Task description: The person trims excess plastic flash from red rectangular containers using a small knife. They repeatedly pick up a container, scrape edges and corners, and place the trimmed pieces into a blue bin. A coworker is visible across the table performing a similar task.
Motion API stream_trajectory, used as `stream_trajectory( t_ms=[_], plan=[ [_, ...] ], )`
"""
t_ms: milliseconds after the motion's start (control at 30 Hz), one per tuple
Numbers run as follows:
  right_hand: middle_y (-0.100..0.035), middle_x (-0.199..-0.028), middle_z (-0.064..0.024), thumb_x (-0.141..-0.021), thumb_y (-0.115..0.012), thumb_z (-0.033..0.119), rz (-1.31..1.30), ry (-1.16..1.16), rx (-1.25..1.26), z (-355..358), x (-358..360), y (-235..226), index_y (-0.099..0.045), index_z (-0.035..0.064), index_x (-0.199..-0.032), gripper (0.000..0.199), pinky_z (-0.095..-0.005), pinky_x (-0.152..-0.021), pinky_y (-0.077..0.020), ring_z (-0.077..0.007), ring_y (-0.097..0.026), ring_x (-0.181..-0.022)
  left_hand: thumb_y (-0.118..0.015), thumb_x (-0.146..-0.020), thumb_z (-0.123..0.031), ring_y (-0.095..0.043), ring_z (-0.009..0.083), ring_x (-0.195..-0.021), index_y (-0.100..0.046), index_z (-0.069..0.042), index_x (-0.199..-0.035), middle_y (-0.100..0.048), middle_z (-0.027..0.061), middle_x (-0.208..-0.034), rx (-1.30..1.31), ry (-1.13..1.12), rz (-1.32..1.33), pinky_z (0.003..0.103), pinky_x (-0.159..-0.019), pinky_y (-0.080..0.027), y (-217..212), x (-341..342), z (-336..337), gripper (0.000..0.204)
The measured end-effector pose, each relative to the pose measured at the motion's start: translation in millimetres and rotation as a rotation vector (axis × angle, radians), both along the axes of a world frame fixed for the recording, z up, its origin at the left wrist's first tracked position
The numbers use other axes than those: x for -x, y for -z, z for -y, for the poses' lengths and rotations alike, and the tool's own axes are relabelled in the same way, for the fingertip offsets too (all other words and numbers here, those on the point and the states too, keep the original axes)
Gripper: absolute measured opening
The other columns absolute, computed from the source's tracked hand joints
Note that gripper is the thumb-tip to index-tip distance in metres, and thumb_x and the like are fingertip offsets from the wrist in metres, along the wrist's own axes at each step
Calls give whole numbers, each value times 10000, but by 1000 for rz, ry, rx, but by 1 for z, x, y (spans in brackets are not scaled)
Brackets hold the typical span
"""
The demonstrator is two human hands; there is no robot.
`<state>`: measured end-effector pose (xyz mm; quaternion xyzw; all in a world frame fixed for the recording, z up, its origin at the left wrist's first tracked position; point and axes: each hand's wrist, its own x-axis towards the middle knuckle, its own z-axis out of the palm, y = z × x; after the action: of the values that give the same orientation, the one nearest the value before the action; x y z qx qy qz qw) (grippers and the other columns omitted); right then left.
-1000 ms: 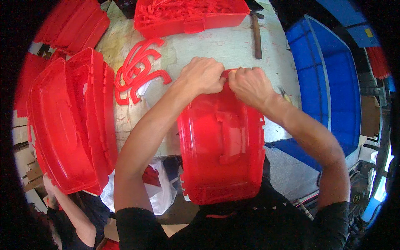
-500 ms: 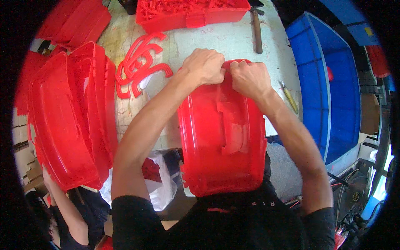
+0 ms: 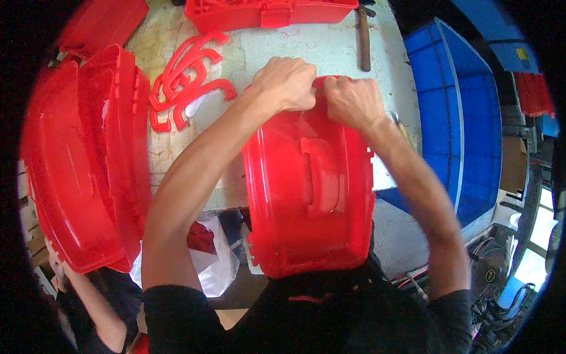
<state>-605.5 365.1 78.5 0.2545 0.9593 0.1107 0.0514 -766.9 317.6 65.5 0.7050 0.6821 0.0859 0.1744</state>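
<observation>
A glossy red plastic box lid (image 3: 277,194) with a raised part in its middle lies lengthwise before me. Its near end is against my body, and its far end rests over the table. My left hand (image 3: 289,82) is curled closed over the far edge, left of centre. Beside it, only a small gap away, my right hand (image 3: 355,103) is closed at the same edge with the knuckles up. The fingertips of both hands are hidden. Several curved red plastic handles (image 3: 187,71) lie in a loose pile on the table, left of my left hand.
Stacked red plastic lids (image 3: 71,171) stand at the left, with a co-worker's arm (image 3: 94,301) below. A red box (image 3: 276,19) and a hammer (image 3: 364,44) sit far off. The yellow-handled tool (image 3: 404,130) is partly behind my right forearm. A blue crate (image 3: 439,106) stands right; a white bag (image 3: 221,271) hangs below the table edge.
The whole view has shifted slightly, with the table things now higher and further left. Both hands stay closed at the lid's far edge, and the right forearm covers more of the yellow-handled tool.
</observation>
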Motion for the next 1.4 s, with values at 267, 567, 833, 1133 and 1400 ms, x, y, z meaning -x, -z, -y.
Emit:
stream_trajectory(
  t_ms=[267, 567, 833, 1133, 1400],
  plan=[
    [-737, -786, -95, -798, -628, 145, -40, 48, 24, 7, 4, 2, -711, 122, -768, 91, -395, -627, -575, -249, -734, -721, -643, -703, -220, -670, 453, -814, -727, -3, -803, -676, 273, -820, -15, -33, 1, 513, -774, -543, -1, 3, 0, 253],
    [-749, -826, -57, -840, -633, 158, 266, -230, -25, -12, 27, -20, -753, 155, -808, 124, -385, -675, -578, -244, -737, -779, -633, -685, -207, -672, 441, -807, -727, -11, -778, -676, 265, -808, -10, -53, 50, 509, -746, -545, 5, 8, -2, 236],
    [-741, -813, -87, -784, -621, 157, -27, 102, 102, -1, 15, 1, -740, 122, -811, 128, -410, -654, -578, -270, -735, -767, -627, -720, -213, -672, 448, -833, -710, 17, -781, -673, 289, -835, 13, -34, -30, 514, -772, -542, 0, 8, -5, 252],
    [-752, -848, -62, -864, -627, 162, 288, -340, -48, -22, 37, -25, -754, 154, -786, 149, -383, -700, -589, -232, -740, -799, -625, -675, -191, -666, 445, -811, -711, -5, -753, -670, 269, -799, -11, -107, 77, 515, -758, -538, 2, 9, 7, 220],
    [-748, -855, -101, -861, -630, 181, 133, -119, 51, -14, 33, -17, -753, 110, -861, 142, -401, -683, -591, -258, -741, -777, -594, -744, -195, -656, 449, -854, -725, -9, -840, -672, 278, -850, 39, -93, 48, 520, -779, -530, 5, 20, -7, 247]
  ],
)
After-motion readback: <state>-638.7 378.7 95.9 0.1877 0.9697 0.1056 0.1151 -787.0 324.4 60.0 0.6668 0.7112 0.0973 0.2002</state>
